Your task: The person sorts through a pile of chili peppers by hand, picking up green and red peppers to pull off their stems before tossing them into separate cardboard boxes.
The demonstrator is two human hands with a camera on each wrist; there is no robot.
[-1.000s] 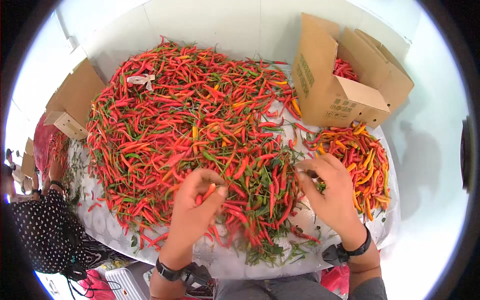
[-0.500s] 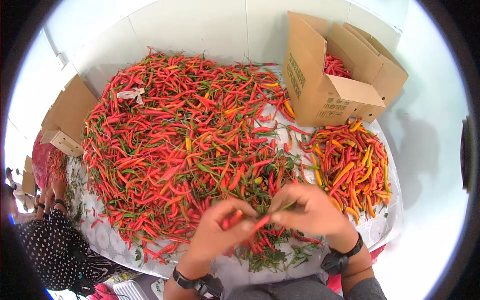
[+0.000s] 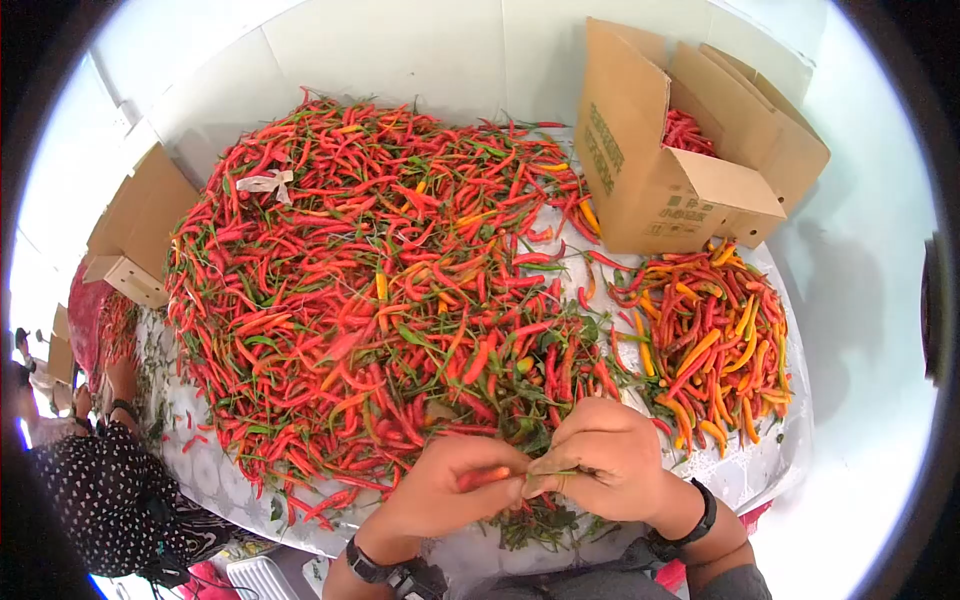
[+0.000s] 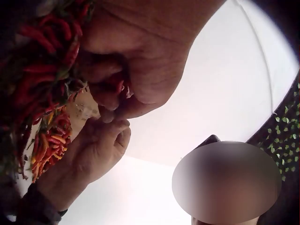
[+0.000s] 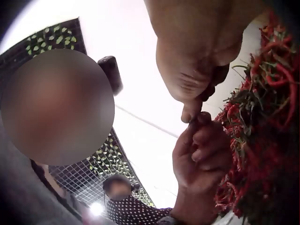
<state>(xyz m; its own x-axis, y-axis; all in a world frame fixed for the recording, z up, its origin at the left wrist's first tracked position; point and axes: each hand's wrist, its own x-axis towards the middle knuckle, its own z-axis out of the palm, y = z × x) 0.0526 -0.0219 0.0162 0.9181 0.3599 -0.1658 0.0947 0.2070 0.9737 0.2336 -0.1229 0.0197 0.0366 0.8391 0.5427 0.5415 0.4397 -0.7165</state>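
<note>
In the head view my left hand (image 3: pixel 455 490) curls round red chili peppers (image 3: pixel 483 478), one of which shows between fingers and thumb. Its fingertips meet those of my right hand (image 3: pixel 610 465), which pinches a thin green stem (image 3: pixel 556 473). Both hands are low over the near edge of a big heap of red chilies with green stalks (image 3: pixel 330 270). Beneath them lie leaves and stem scraps (image 3: pixel 545 530). The left wrist view shows a bit of red chili (image 4: pixel 123 88) inside my left hand; in the right wrist view the fingers hide what is pinched.
To the right lies a smaller pile of red and orange chilies (image 3: pixel 715 350). Behind it stands an open cardboard box (image 3: pixel 650 190) with red chilies inside. Another box (image 3: pixel 140 225) is at the left, near a person in a dotted top (image 3: pixel 90 500). A pale sheet covers the table (image 3: pixel 770 460).
My hands, wide apart a second ago, have come together at the heap's near edge. Half a second ago a red chili stretched between them; now their fingertips meet around a green stem.
</note>
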